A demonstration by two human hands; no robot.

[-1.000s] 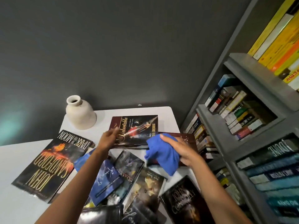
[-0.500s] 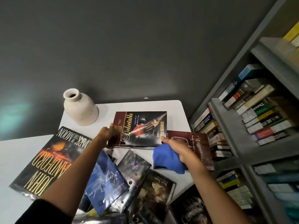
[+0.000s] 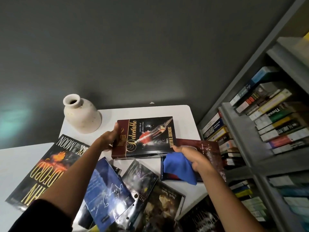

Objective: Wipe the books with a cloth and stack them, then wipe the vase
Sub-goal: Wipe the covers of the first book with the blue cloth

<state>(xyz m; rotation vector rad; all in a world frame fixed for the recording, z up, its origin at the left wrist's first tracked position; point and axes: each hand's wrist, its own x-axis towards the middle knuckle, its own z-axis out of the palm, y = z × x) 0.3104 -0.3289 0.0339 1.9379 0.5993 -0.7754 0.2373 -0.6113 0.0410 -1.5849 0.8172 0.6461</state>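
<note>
A dark hardback titled "Delectable" (image 3: 147, 138) is tilted up off the white table (image 3: 182, 118). My left hand (image 3: 109, 139) grips its left edge. My right hand (image 3: 194, 158) holds a bunched blue cloth (image 3: 178, 168) and its thumb touches the book's lower right corner. A dark red book (image 3: 207, 149) lies under my right hand. A cream vase (image 3: 82, 113) stands upright at the table's far left corner. Several more books lie spread flat below, among them a blue one (image 3: 107, 193) and a big "Dark of the Moon" (image 3: 48, 164).
A grey bookshelf (image 3: 240, 131) packed with books stands close on the right. A dark grey wall (image 3: 133, 56) backs the table. A Mark Twain book (image 3: 164, 203) and a black book (image 3: 202, 218) lie near the front edge.
My left hand has lifted the "Delectable" book's left edge, so it tilts higher. My right hand with the cloth has moved up to the book's right corner. The view has tilted upward.
</note>
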